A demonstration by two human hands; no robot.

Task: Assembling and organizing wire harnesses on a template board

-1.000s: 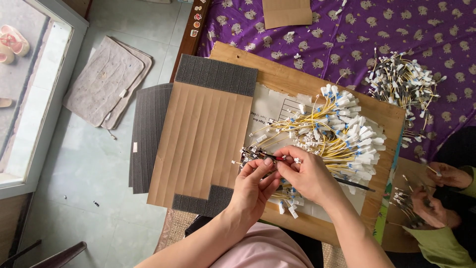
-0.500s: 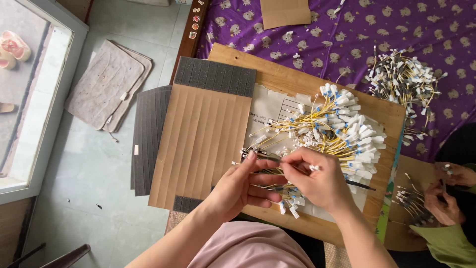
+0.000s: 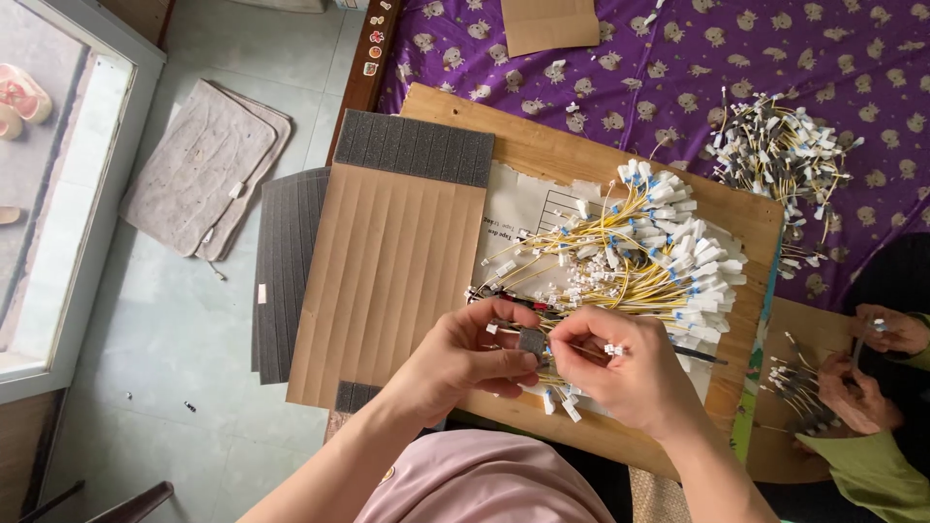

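My left hand (image 3: 463, 360) and my right hand (image 3: 625, 373) meet over the near edge of a wooden board (image 3: 542, 155). Together they pinch a small grey foam block (image 3: 531, 341) with thin yellow cables running through it. My right hand also carries a tiny white connector (image 3: 614, 350) on its fingers. Just beyond the hands lies a big bundle of yellow cables with white and blue connectors (image 3: 659, 257). A ridged brown cardboard sheet (image 3: 392, 281) lies left of the hands.
A dark foam strip (image 3: 415, 147) tops the cardboard; dark foam sheets (image 3: 284, 261) hang off the board's left. A second cable pile (image 3: 780, 160) rests on the purple cloth (image 3: 659, 58). At right, another person's hands (image 3: 872, 353) handle cables. Grey mats (image 3: 203, 165) lie on the floor.
My two hands have shifted slightly right and closer together over the foam block. The other person's hands at right have moved a little.
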